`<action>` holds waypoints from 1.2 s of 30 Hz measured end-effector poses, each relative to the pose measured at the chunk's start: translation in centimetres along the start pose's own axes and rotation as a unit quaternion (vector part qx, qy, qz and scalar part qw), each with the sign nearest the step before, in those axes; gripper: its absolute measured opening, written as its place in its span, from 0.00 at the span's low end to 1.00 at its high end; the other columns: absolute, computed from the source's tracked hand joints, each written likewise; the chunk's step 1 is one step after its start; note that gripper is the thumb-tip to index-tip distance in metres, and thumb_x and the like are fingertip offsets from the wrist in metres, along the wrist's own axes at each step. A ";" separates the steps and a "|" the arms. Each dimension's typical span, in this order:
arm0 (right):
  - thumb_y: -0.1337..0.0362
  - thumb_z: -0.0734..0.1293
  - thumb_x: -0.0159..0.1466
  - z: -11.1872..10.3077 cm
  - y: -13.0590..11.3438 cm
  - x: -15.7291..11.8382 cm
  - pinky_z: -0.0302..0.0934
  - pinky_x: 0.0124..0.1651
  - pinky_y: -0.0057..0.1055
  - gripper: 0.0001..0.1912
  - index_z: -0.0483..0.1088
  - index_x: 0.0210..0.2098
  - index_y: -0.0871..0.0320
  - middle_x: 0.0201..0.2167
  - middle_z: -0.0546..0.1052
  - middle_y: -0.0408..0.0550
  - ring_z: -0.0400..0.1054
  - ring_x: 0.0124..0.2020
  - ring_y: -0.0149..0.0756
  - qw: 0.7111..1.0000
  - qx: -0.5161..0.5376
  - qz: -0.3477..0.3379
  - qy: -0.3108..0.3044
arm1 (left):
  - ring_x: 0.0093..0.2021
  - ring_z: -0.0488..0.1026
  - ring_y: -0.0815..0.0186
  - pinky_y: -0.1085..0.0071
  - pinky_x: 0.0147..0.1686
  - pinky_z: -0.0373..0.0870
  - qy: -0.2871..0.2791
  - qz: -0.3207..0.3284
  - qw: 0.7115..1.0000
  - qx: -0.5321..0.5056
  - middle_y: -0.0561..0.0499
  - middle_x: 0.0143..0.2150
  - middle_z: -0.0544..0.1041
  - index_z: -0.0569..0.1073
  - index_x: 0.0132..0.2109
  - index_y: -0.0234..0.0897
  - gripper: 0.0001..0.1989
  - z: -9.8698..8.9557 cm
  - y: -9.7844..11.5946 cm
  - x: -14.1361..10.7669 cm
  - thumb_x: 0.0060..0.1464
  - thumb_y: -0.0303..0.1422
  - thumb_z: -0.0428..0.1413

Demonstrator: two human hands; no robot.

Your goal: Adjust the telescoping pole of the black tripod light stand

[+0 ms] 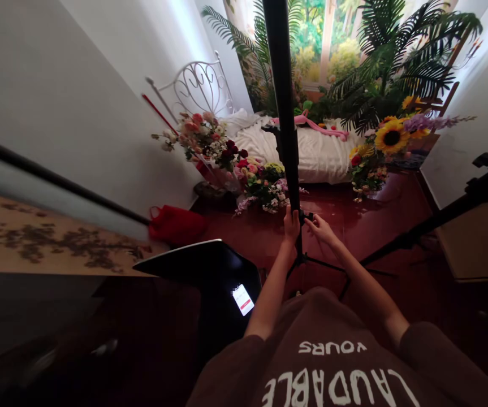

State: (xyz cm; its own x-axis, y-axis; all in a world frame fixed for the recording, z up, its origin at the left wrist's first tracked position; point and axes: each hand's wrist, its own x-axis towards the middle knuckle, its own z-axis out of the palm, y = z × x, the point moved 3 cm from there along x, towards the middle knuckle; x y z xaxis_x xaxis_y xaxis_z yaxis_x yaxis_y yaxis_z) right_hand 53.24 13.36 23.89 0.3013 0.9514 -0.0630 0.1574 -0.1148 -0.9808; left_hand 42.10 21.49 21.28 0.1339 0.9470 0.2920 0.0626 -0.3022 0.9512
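Observation:
A black light stand (284,96) rises upright in front of me, its thin legs spreading low over the floor. My left hand (292,224) is wrapped round its pole. On the right side of the pole, the fingers of my right hand (319,228) pinch a small black clamp knob (308,216). Further up, another dark fitting (272,129) sticks out from the pole to the left. The top of the stand runs out of view.
A softbox-like black panel (193,265) with a lit phone (242,299) is at my left. Another black stand (422,229) slants at right. Flowers (264,183), a white-covered bed (320,158), sunflowers (391,135) and a red bag (176,224) surround the dark red floor (227,229).

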 end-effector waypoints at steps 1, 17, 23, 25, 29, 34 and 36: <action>0.49 0.69 0.58 -0.1 0.1 0.2 0.57 0.22 0.22 0.16 0.63 0.30 0.53 0.20 0.72 0.36 0.65 0.17 0.28 1.000 -0.018 -0.017 -0.004 | 0.30 0.71 0.68 0.72 0.35 0.69 0.000 0.004 1.000 0.005 0.50 0.33 0.74 0.69 0.42 0.39 0.28 0.0 -0.1 0.0 0.61 0.58 0.42; 0.52 0.72 0.55 -2.4 -3.6 0.5 0.66 0.35 0.30 0.16 0.72 0.36 0.55 0.34 0.79 0.48 0.72 0.33 0.36 0.986 -0.102 -0.132 0.000 | 0.29 0.72 0.66 0.71 0.31 0.66 0.060 0.029 0.996 0.062 0.48 0.31 0.76 0.72 0.43 0.37 0.27 0.4 -1.4 0.3 0.61 0.57 0.45; 0.48 0.71 0.56 -1.9 -2.8 0.1 0.68 0.36 0.33 0.19 0.72 0.37 0.55 0.35 0.80 0.49 0.74 0.32 0.37 0.985 -0.090 -0.141 0.032 | 0.30 0.73 0.65 0.71 0.31 0.66 0.075 0.057 0.993 0.067 0.47 0.31 0.75 0.72 0.43 0.37 0.28 0.5 -1.6 0.3 0.61 0.58 0.43; 0.48 0.71 0.57 -2.0 -2.9 0.1 0.68 0.36 0.33 0.18 0.72 0.37 0.55 0.35 0.80 0.49 0.74 0.32 0.37 0.984 -0.091 -0.148 0.035 | 0.30 0.73 0.64 0.71 0.32 0.66 0.086 0.063 0.991 0.077 0.46 0.31 0.76 0.71 0.43 0.37 0.29 0.5 -1.7 0.4 0.61 0.58 0.42; 0.50 0.71 0.57 -2.1 -3.0 0.3 0.67 0.34 0.31 0.16 0.72 0.37 0.56 0.34 0.79 0.48 0.73 0.30 0.35 0.980 -0.110 -0.166 0.026 | 0.30 0.73 0.64 0.71 0.31 0.66 0.083 0.064 0.991 0.081 0.46 0.31 0.76 0.71 0.44 0.37 0.28 0.6 -1.9 0.5 0.62 0.57 0.43; 0.64 0.67 0.61 -1.5 -3.0 0.6 0.66 0.37 0.31 0.02 0.70 0.32 0.56 0.32 0.77 0.48 0.72 0.33 0.38 0.953 -0.207 -0.215 0.049 | 0.30 0.74 0.63 0.69 0.32 0.67 0.084 0.060 0.991 0.090 0.44 0.32 0.76 0.72 0.45 0.34 0.30 0.6 -1.9 0.6 0.62 0.57 0.42; 0.68 0.66 0.61 -1.2 -2.9 0.4 0.66 0.38 0.32 0.02 0.71 0.33 0.56 0.34 0.77 0.50 0.72 0.35 0.39 0.939 -0.246 -0.227 0.074 | 0.31 0.74 0.62 0.69 0.32 0.67 0.086 0.058 0.991 0.088 0.44 0.32 0.76 0.72 0.45 0.34 0.30 0.6 -1.8 0.6 0.61 0.57 0.42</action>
State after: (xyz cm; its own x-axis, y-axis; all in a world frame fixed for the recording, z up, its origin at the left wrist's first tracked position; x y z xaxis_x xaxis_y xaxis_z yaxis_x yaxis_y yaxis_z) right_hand 54.04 13.71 26.95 0.2189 0.8887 0.4029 0.7062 0.1406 -0.6939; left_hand 42.68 22.50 19.69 -0.0188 0.9045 0.4261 0.2294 -0.4109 0.8824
